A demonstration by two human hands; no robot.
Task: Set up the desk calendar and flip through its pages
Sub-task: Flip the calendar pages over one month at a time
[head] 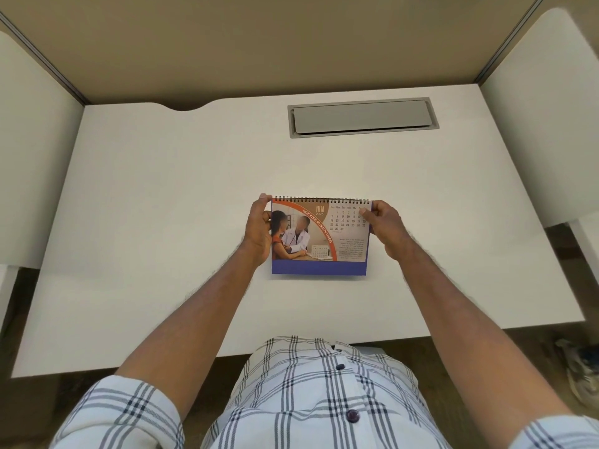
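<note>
A spiral-bound desk calendar (321,241) stands on the white desk (162,205), its June page facing me, with a photo on the left and the date grid at the upper right. A blue base strip runs along its bottom edge. My left hand (259,228) grips the calendar's left edge, fingertips over the top corner by the wire binding. My right hand (387,226) holds the right edge, thumb pressed on the page near the date grid.
A grey cable-tray lid (363,117) is set into the desk behind the calendar. White side panels (544,124) rise at left and right, and a beige back wall closes the far side. A shoe (580,371) lies on the floor at the lower right.
</note>
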